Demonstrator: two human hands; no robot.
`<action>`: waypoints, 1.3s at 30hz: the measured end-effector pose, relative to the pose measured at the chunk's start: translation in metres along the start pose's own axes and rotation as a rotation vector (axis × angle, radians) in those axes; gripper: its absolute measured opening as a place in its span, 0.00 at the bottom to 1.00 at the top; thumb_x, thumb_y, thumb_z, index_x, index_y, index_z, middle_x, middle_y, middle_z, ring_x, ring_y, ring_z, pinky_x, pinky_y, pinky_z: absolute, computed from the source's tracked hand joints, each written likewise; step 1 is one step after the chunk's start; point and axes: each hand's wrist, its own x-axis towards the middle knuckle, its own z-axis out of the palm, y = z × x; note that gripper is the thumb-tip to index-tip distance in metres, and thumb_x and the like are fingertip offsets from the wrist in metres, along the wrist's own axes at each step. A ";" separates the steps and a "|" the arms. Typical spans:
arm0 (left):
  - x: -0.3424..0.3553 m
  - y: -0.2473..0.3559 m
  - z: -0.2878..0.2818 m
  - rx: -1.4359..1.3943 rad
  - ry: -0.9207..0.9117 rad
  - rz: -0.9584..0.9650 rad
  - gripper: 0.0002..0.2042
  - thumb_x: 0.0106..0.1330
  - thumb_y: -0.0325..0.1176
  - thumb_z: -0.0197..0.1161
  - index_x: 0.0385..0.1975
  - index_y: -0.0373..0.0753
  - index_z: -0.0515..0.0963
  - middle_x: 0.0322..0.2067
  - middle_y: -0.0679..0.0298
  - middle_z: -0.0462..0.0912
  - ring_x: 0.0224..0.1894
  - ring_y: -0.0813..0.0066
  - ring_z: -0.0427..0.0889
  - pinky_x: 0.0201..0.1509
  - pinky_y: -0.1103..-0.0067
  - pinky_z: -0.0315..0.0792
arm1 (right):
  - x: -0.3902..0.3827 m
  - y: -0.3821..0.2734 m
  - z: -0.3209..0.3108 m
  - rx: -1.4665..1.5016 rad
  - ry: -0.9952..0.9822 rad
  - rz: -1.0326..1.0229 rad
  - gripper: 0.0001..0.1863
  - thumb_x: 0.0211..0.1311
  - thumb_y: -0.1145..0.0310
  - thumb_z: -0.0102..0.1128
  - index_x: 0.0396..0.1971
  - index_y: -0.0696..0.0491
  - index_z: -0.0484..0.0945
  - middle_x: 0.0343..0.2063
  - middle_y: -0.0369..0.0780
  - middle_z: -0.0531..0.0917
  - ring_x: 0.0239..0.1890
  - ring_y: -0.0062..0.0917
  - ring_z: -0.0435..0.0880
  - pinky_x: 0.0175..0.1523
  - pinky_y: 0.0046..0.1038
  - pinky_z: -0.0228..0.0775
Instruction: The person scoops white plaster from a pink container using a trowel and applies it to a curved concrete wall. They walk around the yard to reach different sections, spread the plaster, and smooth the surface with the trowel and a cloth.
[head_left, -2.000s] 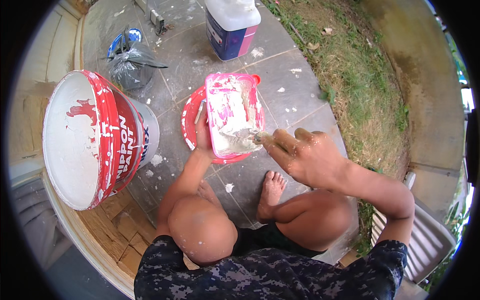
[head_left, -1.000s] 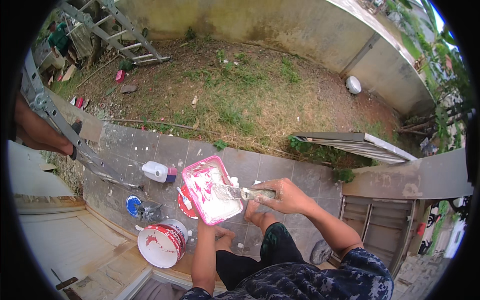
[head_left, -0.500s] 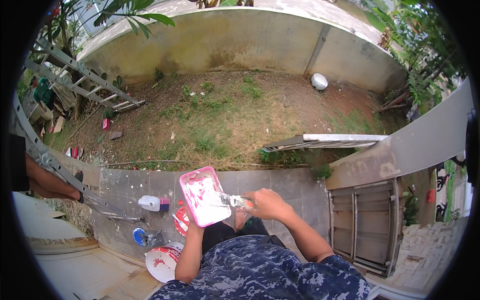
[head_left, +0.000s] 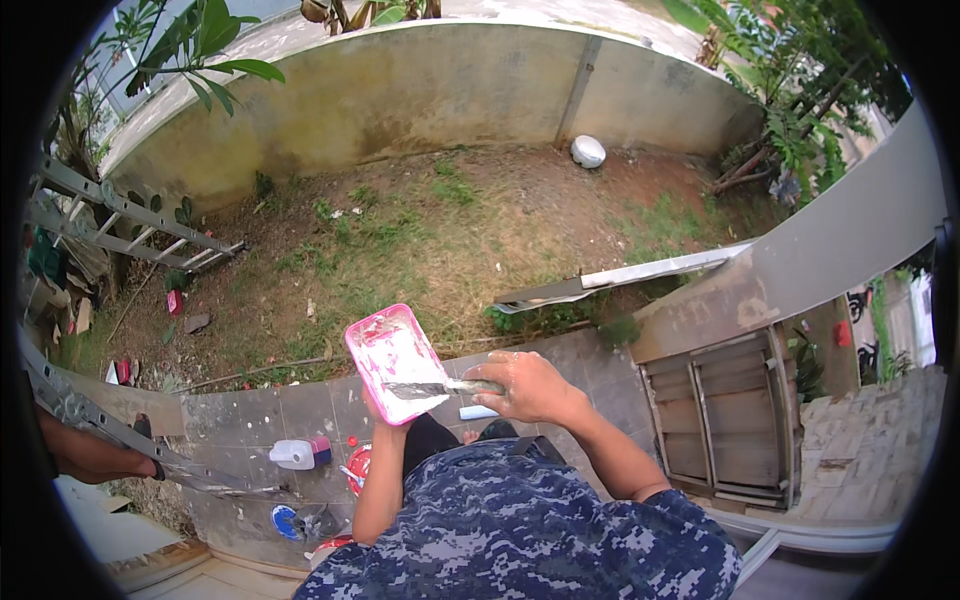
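Note:
My left hand [head_left: 376,408] supports a pink rectangular tray [head_left: 351,345] from below and its near side; most of the fingers are hidden under it. White paste coats the tray's inside, with pink showing through in streaks. In my right hand [head_left: 535,385], which has white smears on it, is the handle of a putty knife [head_left: 420,389]. Its grey, paste-marked blade lies over the near part of the tray, pointing left; whether it touches the paste I cannot tell.
On the grey tiles stand a white-and-purple jug [head_left: 295,454], a blue lid [head_left: 287,521] and a red-and-white container [head_left: 356,468]. Another person's leg [head_left: 95,450] is on a metal ladder [head_left: 150,448] at the left. A low wall [head_left: 400,100] bounds the yard.
The putty knife has turned, so its blade now lies flatter across the tray. The tray sits slightly higher and further left in view. My view has shifted, and the big bucket is mostly hidden.

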 end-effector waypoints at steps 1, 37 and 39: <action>0.011 0.008 -0.005 -0.006 -0.003 -0.001 0.32 0.70 0.55 0.43 0.66 0.37 0.62 0.61 0.49 0.70 0.60 0.48 0.73 0.63 0.52 0.67 | 0.016 0.000 -0.001 -0.031 -0.060 -0.006 0.19 0.54 0.58 0.63 0.46 0.46 0.81 0.35 0.43 0.84 0.38 0.42 0.84 0.41 0.41 0.77; 0.158 0.400 -0.070 -0.062 0.064 0.794 0.31 0.70 0.57 0.45 0.67 0.44 0.62 0.61 0.57 0.70 0.62 0.55 0.71 0.63 0.55 0.68 | 0.590 -0.101 0.080 0.335 -0.406 -0.406 0.28 0.58 0.53 0.66 0.53 0.56 0.77 0.48 0.52 0.81 0.49 0.45 0.82 0.55 0.37 0.72; 0.187 0.422 -0.082 -0.104 0.101 0.791 0.34 0.68 0.60 0.45 0.67 0.42 0.62 0.61 0.53 0.70 0.62 0.50 0.70 0.65 0.52 0.65 | 0.621 -0.088 0.085 0.432 -0.379 -0.416 0.27 0.58 0.56 0.67 0.55 0.55 0.76 0.47 0.49 0.82 0.44 0.37 0.83 0.51 0.34 0.73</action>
